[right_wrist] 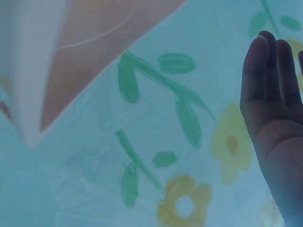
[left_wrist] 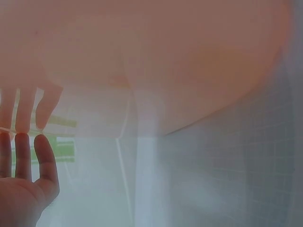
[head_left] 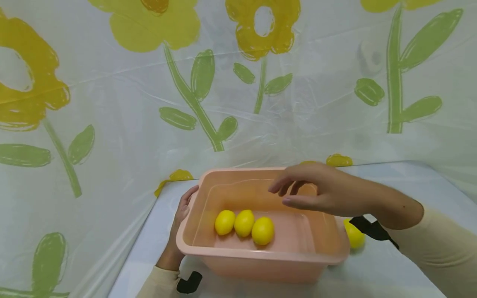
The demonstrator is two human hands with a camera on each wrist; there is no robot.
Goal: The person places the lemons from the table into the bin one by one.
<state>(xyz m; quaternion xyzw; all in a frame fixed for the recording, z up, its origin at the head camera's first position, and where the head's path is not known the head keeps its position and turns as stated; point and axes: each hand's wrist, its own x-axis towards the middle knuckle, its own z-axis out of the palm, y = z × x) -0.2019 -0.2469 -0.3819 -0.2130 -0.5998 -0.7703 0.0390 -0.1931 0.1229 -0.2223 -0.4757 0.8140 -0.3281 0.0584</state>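
A flower-printed plastic sheet [head_left: 112,103] covers the far wall and drapes down to the pale table [head_left: 410,186]. A pink plastic tub [head_left: 261,256] stands on the table near the middle, slightly toward the near edge. Three lemons [head_left: 244,223] lie in a row on the tub floor, touching one another, toward its left and near side. A fourth lemon [head_left: 354,236] lies on the table just beside the tub's right wall, outside it.

The right hand [head_left: 316,190] hovers above the tub's far right part, palm down, fingers loosely extended and slightly spread; it holds nothing and touches nothing. The right wrist view confirms straight fingers with an empty palm.

The left hand [head_left: 180,219] rests against the tub's left wall, thumb over the rim. In the left wrist view its fingers [left_wrist: 45,156] are straight, their tips meeting the tub's underside.
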